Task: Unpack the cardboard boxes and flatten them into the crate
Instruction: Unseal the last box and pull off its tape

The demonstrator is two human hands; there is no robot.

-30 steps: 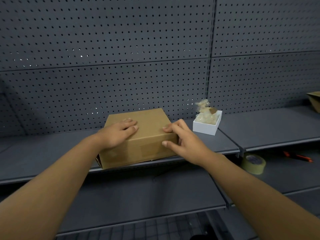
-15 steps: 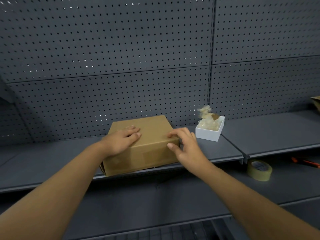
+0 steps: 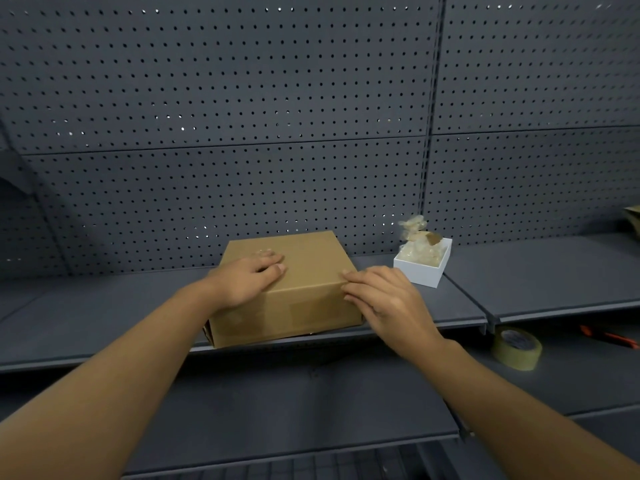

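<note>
The right hand was laid against the front right corner of the closed cardboard box, fingers extended and touching its top edge, nothing gripped. The left hand was rested flat on the box top, fingers straight and together. The box was seated at the front edge of the grey shelf. Below and right of the right hand, a tape roll was placed on the lower shelf. Beyond that hand, a white tray of crumpled plastic was positioned near the pegboard.

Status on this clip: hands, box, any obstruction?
Left hand flat on cardboard box top. Right hand at its right front corner. Box closed on shelf. Nothing blocking.
</note>
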